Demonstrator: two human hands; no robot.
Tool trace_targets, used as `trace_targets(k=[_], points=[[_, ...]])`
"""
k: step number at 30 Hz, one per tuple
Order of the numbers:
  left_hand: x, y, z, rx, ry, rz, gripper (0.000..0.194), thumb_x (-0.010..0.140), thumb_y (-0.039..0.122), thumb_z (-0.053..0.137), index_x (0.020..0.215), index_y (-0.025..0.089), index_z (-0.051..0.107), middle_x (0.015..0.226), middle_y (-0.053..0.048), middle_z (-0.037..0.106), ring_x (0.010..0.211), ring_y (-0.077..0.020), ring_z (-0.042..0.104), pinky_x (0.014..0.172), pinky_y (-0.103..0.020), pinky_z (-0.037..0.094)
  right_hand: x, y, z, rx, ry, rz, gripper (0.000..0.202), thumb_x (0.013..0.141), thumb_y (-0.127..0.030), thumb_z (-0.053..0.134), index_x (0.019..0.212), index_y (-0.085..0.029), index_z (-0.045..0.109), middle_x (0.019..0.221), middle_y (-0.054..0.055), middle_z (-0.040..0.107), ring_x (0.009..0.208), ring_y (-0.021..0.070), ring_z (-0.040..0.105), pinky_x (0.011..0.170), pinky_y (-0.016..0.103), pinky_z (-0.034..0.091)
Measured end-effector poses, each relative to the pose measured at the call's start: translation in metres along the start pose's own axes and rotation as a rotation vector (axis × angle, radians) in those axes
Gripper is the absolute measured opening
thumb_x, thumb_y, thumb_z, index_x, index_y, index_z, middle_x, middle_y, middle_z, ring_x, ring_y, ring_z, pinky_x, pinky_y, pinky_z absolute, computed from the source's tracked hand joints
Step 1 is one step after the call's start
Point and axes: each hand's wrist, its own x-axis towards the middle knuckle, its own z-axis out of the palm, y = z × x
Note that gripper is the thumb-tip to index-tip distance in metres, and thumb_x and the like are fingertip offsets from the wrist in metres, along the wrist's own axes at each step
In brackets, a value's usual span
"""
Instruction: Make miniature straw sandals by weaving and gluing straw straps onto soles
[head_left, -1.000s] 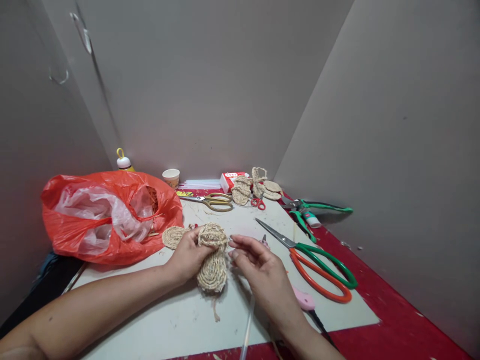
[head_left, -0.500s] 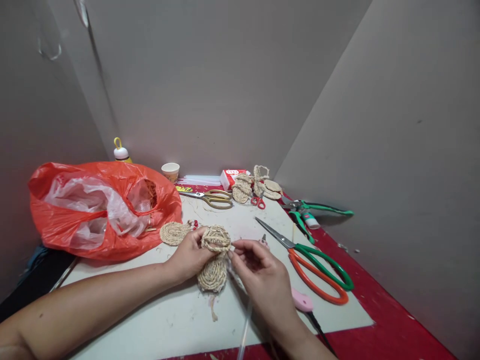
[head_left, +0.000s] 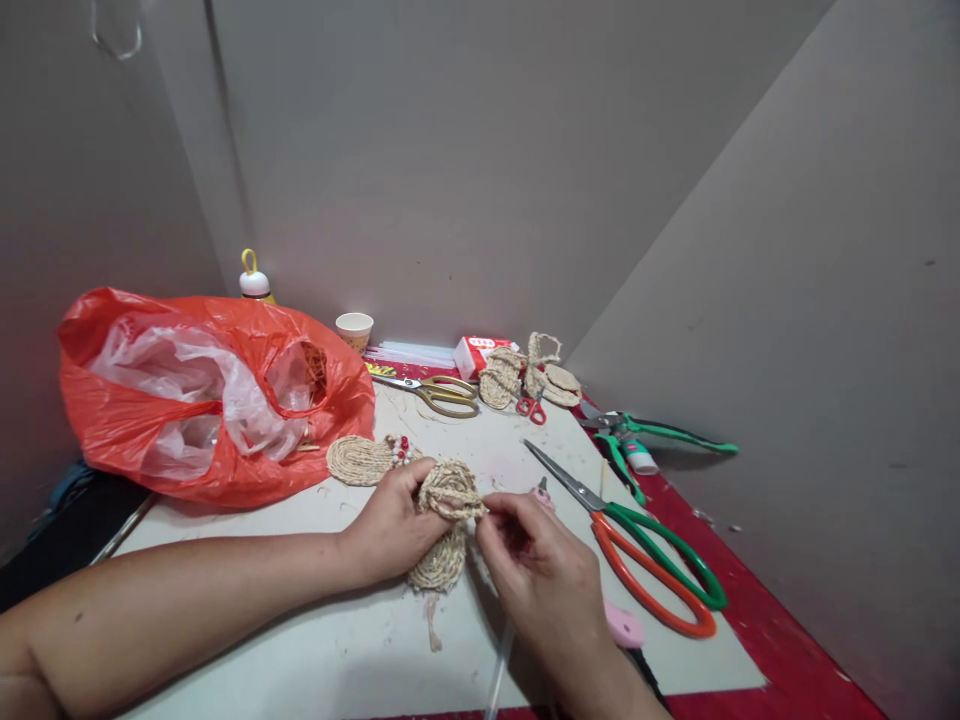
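Fingertips of the right hand (head_left: 551,575), apart from the woven slipper (head_left: 439,568) a second earlier, now meet its strap (head_left: 450,497). Beside a red bag (head_left: 97,400) at the desk's (head_left: 300,635) left edge, the left hand (head_left: 386,530) reaches inward, clamping the slipper between thumb and fingers above the near half. Opposite, the right hand, fingers curled, pinches the strap's right end. Too hard a tug could loosen the strap or twist the slipper free. Large scissors (head_left: 570,483) lie farther right.

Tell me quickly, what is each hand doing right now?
Left hand: closed, holding the woven straw piece.
Right hand: fingertips pinched at that piece's edge.
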Motion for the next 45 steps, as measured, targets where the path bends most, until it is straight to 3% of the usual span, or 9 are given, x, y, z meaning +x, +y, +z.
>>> trace_targets(k=[12,20,29,45], points=[[-0.008,0.0,0.003,0.084,0.052,0.016,0.006,0.076,0.011,0.058,0.078,0.016,0.056,0.074,0.002,0.053,0.072,-0.0124,0.047,0.067,-0.022,0.038,-0.002,-0.01,-0.002,-0.047,0.082,0.053,0.006,0.078,-0.016,0.055,0.077,-0.019,0.059,0.056,-0.004,0.059,0.042,0.0088,0.054,0.047,0.018,0.043],[-0.008,-0.002,0.003,0.026,0.041,0.0,0.007,0.077,0.014,0.057,0.083,0.015,0.058,0.078,0.001,0.056,0.076,-0.014,0.051,0.07,-0.023,0.04,-0.003,-0.01,-0.002,0.001,0.025,0.197,0.004,0.075,-0.019,0.054,0.074,-0.02,0.057,0.052,-0.005,0.055,0.042,0.01,0.053,0.044,0.019,0.042],[-0.007,0.005,0.004,-0.037,0.029,-0.025,0.005,0.076,0.015,0.059,0.08,0.014,0.057,0.073,0.001,0.053,0.071,-0.0132,0.048,0.067,-0.023,0.04,-0.003,-0.009,0.001,0.028,0.003,0.244,0.003,0.075,-0.02,0.054,0.073,-0.021,0.056,0.051,-0.006,0.053,0.041,0.0101,0.049,0.042,0.02,0.041],[-0.006,0.008,0.004,-0.089,0.05,-0.09,0.011,0.069,0.012,0.064,0.079,0.011,0.063,0.072,0.0,0.06,0.071,-0.0141,0.052,0.068,-0.024,0.042,-0.002,-0.014,-0.002,0.056,0.009,0.284,0.002,0.072,-0.02,0.054,0.07,-0.021,0.054,0.051,-0.006,0.052,0.041,0.0102,0.05,0.042,0.02,0.04]])
